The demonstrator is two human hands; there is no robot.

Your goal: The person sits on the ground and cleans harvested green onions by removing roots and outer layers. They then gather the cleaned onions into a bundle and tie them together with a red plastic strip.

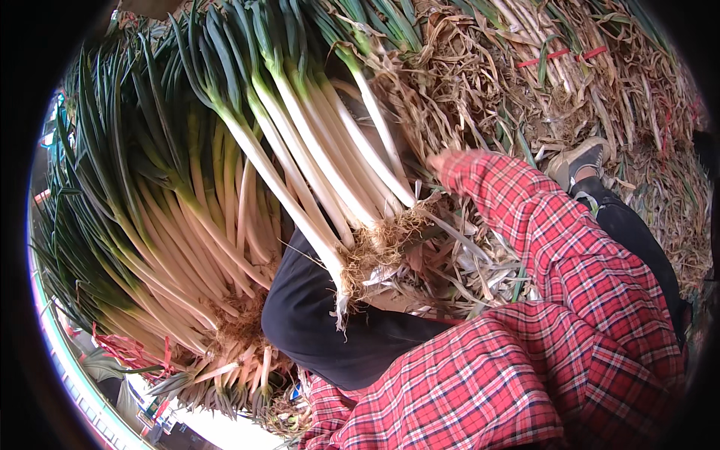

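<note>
A row of long green onions with thick white stems lies in front of me, its root ends beside and partly over my bent knee in dark trousers. My right hand, blurred and small past the red plaid cuff, is just right of these stems, by dry leaves; its fingers cannot be made out. My left hand is out of view; only part of a plaid sleeve shows at the bottom. A larger heap of green onions lies to the left, roots towards my knee.
Dry husks and leaves cover the ground at the upper right, with onion bundles tied with red bands among them. Loose peelings lie between my legs. Red plastic ties rest at the lower left. My shoe is at the right.
</note>
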